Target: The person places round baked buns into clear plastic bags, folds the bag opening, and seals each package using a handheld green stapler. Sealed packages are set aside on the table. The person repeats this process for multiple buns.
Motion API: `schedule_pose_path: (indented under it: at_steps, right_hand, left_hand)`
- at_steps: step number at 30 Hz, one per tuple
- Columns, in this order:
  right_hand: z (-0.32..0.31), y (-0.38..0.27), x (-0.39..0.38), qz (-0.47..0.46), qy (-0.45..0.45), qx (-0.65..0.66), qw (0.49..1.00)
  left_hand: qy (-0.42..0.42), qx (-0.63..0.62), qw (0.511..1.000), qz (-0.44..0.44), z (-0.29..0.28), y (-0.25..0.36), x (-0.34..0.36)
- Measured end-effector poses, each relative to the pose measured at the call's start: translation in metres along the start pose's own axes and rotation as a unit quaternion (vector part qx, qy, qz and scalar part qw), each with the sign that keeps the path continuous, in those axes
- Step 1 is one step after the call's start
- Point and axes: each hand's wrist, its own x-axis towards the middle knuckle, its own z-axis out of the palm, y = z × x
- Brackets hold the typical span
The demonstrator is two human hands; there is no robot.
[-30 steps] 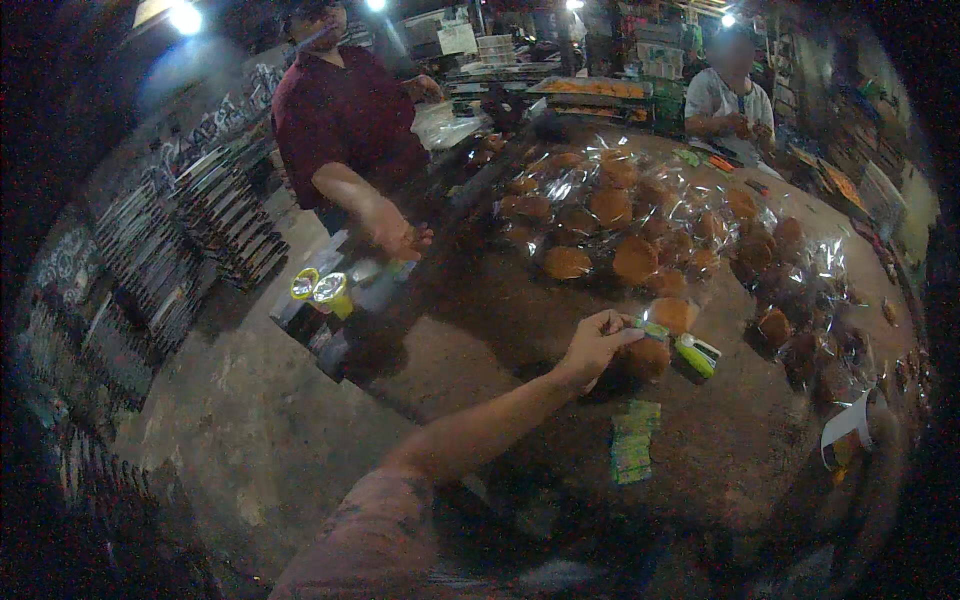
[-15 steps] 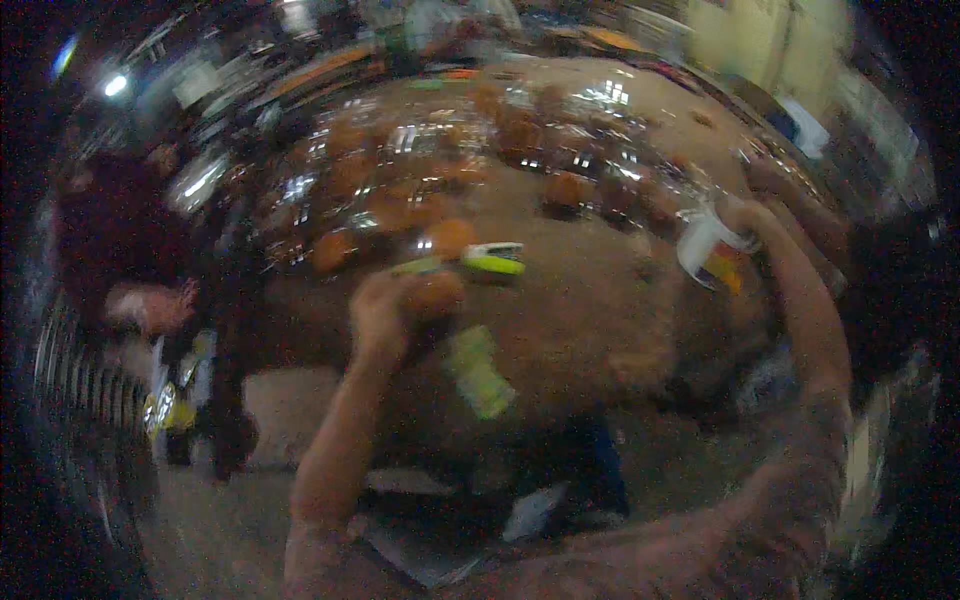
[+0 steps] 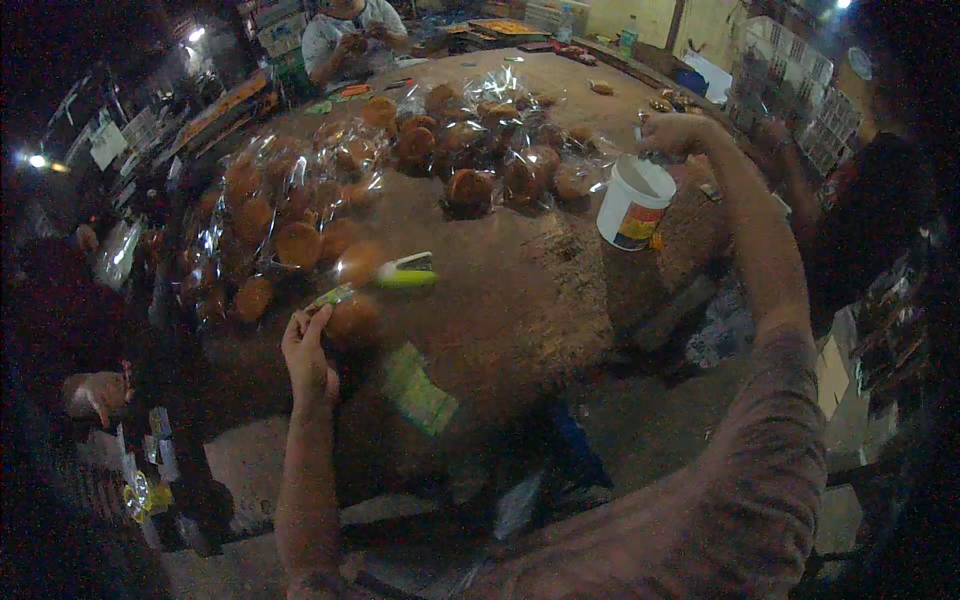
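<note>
My left hand point(image 3: 310, 345) pinches a green label point(image 3: 332, 296) at the top of a clear bag with a round brown item point(image 3: 352, 316). Another brown disc point(image 3: 354, 262) lies beside it, near a lime-green and white stapler point(image 3: 404, 272). Green paper slips point(image 3: 420, 390) lie below on the table point(image 3: 500, 320). My right hand point(image 3: 675, 135) is reached out to the right, fingers closed, just above and behind a white bucket point(image 3: 632, 205) with a coloured label; what it grips is unclear. Many bagged brown round items point(image 3: 298, 244) cover the table's middle and left.
A person in a pale shirt point(image 3: 355, 45) works at the far edge. Another's hand point(image 3: 98, 395) is at left, beside yellow-lidded items point(image 3: 140, 497). A dark-clad figure point(image 3: 860, 220) is at right. Bottles point(image 3: 628, 38), boards point(image 3: 510, 30) and stacked racks point(image 3: 790, 80) line the surroundings.
The view has swung rightward. My right arm has come into view, reaching forward to the bucket. My left hand still holds the label. The co-worker in maroon has shifted to the dim left edge.
</note>
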Motion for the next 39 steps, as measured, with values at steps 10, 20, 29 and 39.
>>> schedule_pose_path:
  at_steps: [10,20,29,39]
  right_hand:
    - [-0.073,-0.238,0.012,-0.193,0.003,-0.057,0.979]
    - [0.013,-0.602,0.002,-0.518,-0.026,-0.131,0.845]
    - [0.162,-0.774,0.011,-0.600,0.099,-0.100,0.788]
    - [0.174,-0.802,0.016,-0.609,-0.023,-0.196,0.768]
  left_hand:
    - [0.008,-0.014,1.000,-0.001,0.024,-0.020,0.011]
    - [-0.067,-0.066,0.995,-0.015,0.044,-0.010,-0.013]
    - [-0.058,0.062,0.996,0.004,0.050,-0.024,-0.015]
    - [-0.056,0.104,0.993,0.007,0.051,-0.026,-0.017]
